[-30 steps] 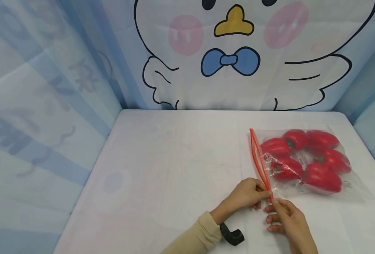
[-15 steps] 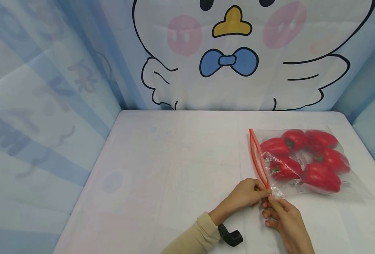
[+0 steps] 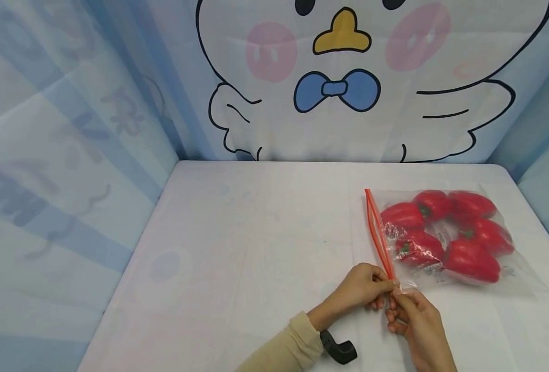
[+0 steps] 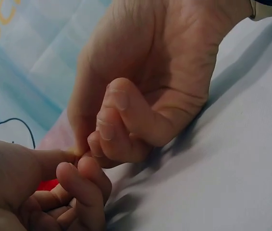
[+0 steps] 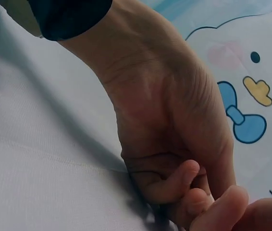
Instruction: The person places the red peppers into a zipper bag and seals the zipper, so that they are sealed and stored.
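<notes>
A clear zip bag (image 3: 434, 281) lies on the right of the table with several red bell peppers (image 3: 471, 261) inside. Its red zip strip (image 3: 375, 227) runs along the left side, the two lines close together. At the strip's near end my left hand (image 3: 364, 284) pinches the corner between thumb and fingers. Just below, my right hand (image 3: 418, 320) pinches the same corner, its fingertips against the left ones. Both wrist views show the curled fingers of the left hand (image 4: 141, 86) and right hand (image 5: 174, 125) meeting; the corner itself is mostly hidden there.
The white table (image 3: 255, 232) extends to the left of the bag. A black curved device (image 3: 339, 350) sits at the left wrist below the beige sleeve (image 3: 288, 343). Printed cloth curtains (image 3: 334, 134) stand behind and at the sides.
My right hand has shifted slightly left and its fingers have closed on the bag's corner beside the left hand. The gap between the red zip lines has narrowed. The peppers stay put.
</notes>
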Available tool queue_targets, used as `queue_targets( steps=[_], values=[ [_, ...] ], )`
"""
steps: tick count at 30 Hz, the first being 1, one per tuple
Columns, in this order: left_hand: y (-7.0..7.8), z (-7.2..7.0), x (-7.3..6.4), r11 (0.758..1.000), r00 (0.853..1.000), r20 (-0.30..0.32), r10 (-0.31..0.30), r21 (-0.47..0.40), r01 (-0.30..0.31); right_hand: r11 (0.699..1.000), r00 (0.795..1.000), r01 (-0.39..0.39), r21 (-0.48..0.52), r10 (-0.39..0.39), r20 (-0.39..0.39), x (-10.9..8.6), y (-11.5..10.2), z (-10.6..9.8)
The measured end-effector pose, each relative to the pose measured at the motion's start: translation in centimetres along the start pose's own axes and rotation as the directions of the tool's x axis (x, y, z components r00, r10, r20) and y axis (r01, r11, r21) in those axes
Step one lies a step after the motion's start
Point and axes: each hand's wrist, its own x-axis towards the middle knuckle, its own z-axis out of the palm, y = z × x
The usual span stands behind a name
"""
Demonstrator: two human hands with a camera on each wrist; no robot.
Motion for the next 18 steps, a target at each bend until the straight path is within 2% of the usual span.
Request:
queue_targets(
  steps=[3, 7, 18],
  values=[
    [-0.1, 0.2, 0.0, 0.997, 1.0, -0.009, 0.005, -0.08, -0.005, 1.0, 1.0, 0.006, 0.009, -0.006, -0.009, 0.1, 0.0, 0.1],
    [0.0, 0.4, 0.4, 0.99, 1.0, -0.025, -0.003, -0.144, 0.0, 0.999, 1.0, 0.024, 0.03, -0.023, -0.017, 0.0, -0.1, 0.0],
    [0.4, -0.7, 2.4, 0.976, 0.997, -0.081, 0.007, -0.216, -0.024, 1.0, 0.998, -0.014, 0.023, 0.015, -0.053, -0.2, -0.1, 0.2]
  ],
)
